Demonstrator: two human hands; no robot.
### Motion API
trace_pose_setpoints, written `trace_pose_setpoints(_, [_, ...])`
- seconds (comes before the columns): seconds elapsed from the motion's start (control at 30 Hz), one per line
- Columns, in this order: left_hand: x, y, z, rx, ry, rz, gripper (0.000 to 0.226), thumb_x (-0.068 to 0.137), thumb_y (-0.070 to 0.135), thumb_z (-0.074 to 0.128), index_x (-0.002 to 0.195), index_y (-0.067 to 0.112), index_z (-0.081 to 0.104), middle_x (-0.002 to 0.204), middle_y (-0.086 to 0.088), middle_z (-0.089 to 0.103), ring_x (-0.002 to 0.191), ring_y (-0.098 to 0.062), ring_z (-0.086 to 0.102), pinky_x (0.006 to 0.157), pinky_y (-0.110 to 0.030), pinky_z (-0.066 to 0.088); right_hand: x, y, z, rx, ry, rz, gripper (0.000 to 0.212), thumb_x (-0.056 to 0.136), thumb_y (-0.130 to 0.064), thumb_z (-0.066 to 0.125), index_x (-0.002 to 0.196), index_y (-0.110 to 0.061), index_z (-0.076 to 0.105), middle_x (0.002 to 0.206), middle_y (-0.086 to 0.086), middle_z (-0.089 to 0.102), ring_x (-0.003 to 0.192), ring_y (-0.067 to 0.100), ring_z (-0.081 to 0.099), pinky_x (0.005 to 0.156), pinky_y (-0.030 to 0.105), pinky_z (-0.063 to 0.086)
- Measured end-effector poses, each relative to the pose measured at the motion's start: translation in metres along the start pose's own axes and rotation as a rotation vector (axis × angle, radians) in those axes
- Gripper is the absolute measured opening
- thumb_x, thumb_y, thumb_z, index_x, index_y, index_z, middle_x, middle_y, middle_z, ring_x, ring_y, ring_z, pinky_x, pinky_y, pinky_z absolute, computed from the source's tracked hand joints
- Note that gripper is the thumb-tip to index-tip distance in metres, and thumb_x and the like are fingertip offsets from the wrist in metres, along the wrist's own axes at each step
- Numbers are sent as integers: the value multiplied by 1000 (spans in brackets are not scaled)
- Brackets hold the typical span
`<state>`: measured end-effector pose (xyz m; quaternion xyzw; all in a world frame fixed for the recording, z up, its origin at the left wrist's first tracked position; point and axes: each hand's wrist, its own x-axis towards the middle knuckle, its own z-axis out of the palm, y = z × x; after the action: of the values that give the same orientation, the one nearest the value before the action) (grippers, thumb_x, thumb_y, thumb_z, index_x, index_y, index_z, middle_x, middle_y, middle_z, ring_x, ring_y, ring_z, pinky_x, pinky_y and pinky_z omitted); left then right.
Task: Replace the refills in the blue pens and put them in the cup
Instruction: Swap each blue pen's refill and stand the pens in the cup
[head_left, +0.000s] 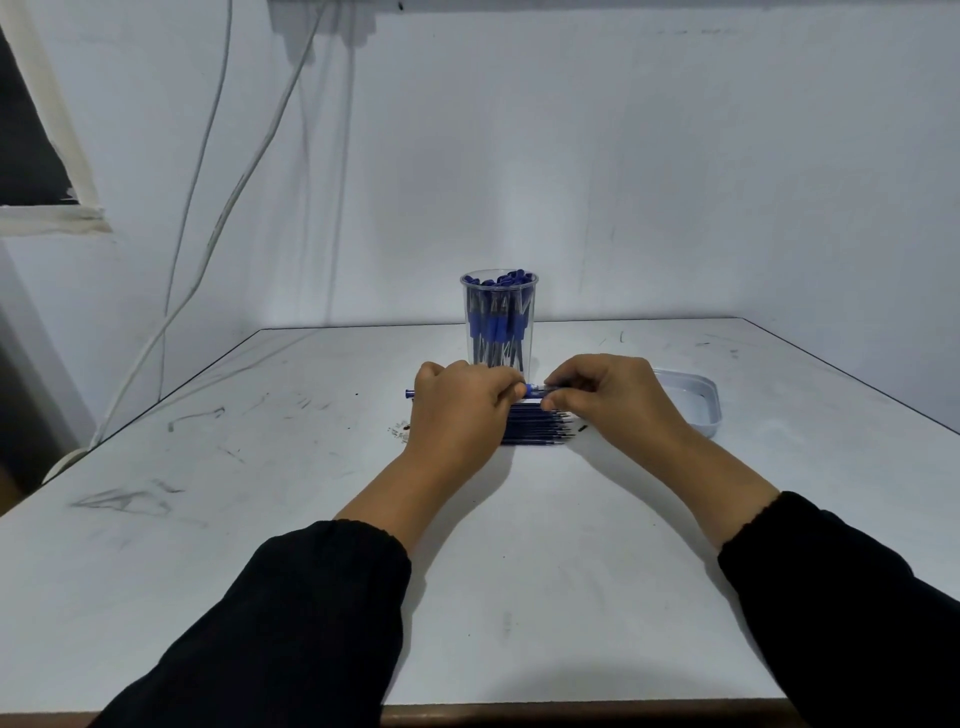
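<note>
On white counter (260, 519), before pen-filled cup (499, 317): blue pen (532, 391) lying crosswise, gripped at either end by left hand (460, 410) and right hand (613, 395) fingers.

A white tabletop (260, 545), scuffed with grey marks, has a brown front edge and its far edge butts against a plain pale wall (623, 156). 2 white cables (228, 208) hang down the wall past the tabletop's far left corner. A dark window opening (26, 145) with a pale frame sits upper left.
</note>
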<state>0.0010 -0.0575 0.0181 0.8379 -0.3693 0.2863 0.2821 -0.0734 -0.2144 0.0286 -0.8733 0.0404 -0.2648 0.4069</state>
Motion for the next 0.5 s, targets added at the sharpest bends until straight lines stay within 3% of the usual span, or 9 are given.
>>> trace_pose_setpoints(0.1, [1, -3, 0, 26, 29, 59, 21, 97, 32, 47, 99, 29, 67, 86, 7, 69, 84, -17, 55, 77, -31, 21, 0, 1, 0, 124, -12, 59, 15, 75, -10, 79, 77, -22, 71, 64, -13, 68, 61, -3, 58, 63, 14, 44])
trace_pose_setpoints(0.2, [3, -7, -1, 34, 111, 124, 18, 95, 33, 52, 103, 27, 67, 88, 8, 68, 83, -17, 56, 78, -30, 23, 2, -2, -1, 414, 34, 104, 13, 78, -4, 76, 83, -15, 71, 70, -4, 71, 69, 13, 65, 75, 30, 56])
trace_pose_setpoints(0.27, [4, -11, -1, 72, 164, 149, 18, 93, 32, 57, 107, 26, 66, 88, 7, 68, 81, -18, 57, 78, -30, 24, 4, -4, -2, 576, 87, 122, 11, 81, -1, 71, 87, -10, 69, 74, 2, 72, 74, 18, 70, 78, 32, 58])
trace_pose_setpoints(0.5, [16, -45, -4, 66, 243, -84, 11, 91, 23, 60, 91, 19, 70, 72, 6, 66, 78, -23, 55, 78, -31, 24, 15, -13, -25, 896, 439, 88, 18, 84, 4, 67, 90, -11, 60, 74, 5, 72, 73, 18, 71, 73, 27, 58])
